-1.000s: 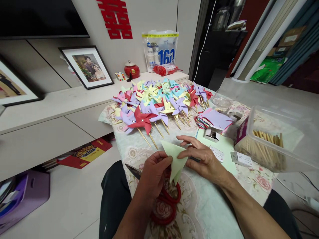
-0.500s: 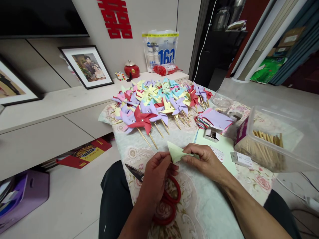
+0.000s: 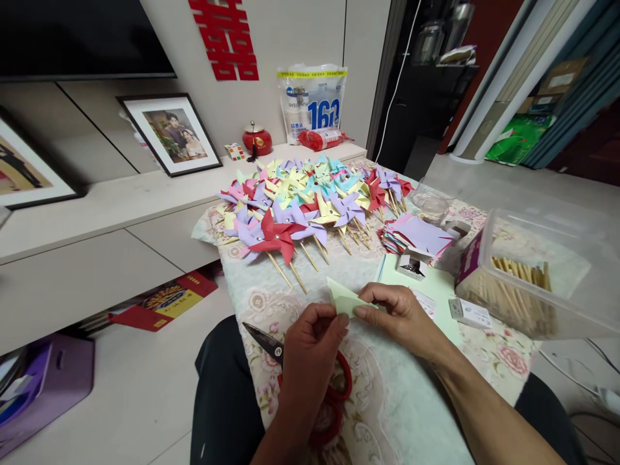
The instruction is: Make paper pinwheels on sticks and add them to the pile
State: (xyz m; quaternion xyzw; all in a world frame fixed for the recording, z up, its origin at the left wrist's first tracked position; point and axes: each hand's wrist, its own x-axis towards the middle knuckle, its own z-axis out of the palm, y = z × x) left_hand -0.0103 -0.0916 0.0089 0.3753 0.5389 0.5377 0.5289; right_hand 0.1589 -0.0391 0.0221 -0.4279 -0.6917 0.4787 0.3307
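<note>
Paper: green sheet (image 3: 345,299), folded, sat near, between both hands.
Left hand (image 3: 310,349): fingers pinched its near corner, steadying it.
Right hand (image 3: 397,313): fingertips pressed the crease.
Scissors (image 3: 271,345): lay beneath the left hand.

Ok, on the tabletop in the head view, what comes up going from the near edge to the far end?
Red-handled scissors → left hand and right hand pinching the folded light green paper → red pinwheel at the front of the pile → pinwheel pile.
</note>
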